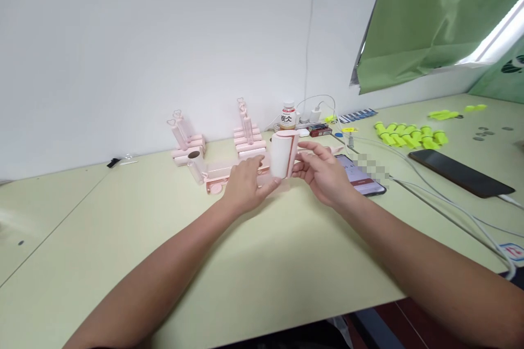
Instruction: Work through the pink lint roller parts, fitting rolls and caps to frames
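Note:
Between my hands is a rolled sheet [281, 157], white with a reddish-brown edge strip, upright and curled into a loose cylinder. My right hand [323, 172] has its fingertips on the roll's right side, by the strip, with fingers bent. My left hand [244, 182] is at its left, fingers stretched out and apart; the thumb reaches the roll's lower edge. Partly hidden behind my left hand lies a pink and brown strip-like piece [216, 187]. A pale tube with a dark round end [195, 159] leans to the left of it.
Pink rolls [250, 146] lie stacked by the wall with clear heart-topped tubes [179, 135]. A bottle [287, 114] stands behind. To the right are a lit phone [360, 177], a dark phone [460, 172], white cables [446, 202] and several yellow-green pieces [409, 135].

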Demonstrator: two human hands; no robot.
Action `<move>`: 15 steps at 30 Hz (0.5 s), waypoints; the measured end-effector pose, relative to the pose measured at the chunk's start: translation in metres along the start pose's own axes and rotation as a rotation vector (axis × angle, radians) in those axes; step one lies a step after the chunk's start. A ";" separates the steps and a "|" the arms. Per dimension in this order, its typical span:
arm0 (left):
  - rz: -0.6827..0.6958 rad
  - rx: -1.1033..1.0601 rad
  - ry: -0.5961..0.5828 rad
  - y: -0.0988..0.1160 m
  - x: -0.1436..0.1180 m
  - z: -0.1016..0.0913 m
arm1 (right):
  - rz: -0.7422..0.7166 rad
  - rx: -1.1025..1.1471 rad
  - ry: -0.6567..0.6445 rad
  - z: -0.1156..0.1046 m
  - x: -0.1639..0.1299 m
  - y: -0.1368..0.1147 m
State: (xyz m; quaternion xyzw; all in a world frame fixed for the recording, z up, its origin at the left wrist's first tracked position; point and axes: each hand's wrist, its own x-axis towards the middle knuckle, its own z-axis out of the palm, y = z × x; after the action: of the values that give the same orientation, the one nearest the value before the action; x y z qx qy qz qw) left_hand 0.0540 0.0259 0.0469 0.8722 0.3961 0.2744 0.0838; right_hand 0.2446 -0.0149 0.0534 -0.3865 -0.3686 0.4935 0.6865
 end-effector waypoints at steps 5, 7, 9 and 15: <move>-0.133 -0.406 0.182 0.008 -0.037 -0.029 | 0.286 0.069 -0.519 0.018 -0.040 -0.003; -0.155 -0.388 0.189 0.006 -0.055 -0.042 | 0.426 -0.056 -0.757 0.018 -0.055 -0.011; -0.138 -0.341 0.160 0.002 -0.073 -0.051 | 0.443 -0.229 -0.888 0.017 -0.067 -0.021; -0.047 -0.340 0.011 -0.001 -0.097 -0.042 | -0.667 -0.787 -0.599 0.017 -0.076 -0.033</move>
State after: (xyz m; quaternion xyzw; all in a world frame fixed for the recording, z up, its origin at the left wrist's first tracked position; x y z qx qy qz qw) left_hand -0.0211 -0.0481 0.0413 0.8344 0.3648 0.3402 0.2344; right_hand 0.2239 -0.0921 0.0804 -0.3191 -0.8029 0.1650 0.4756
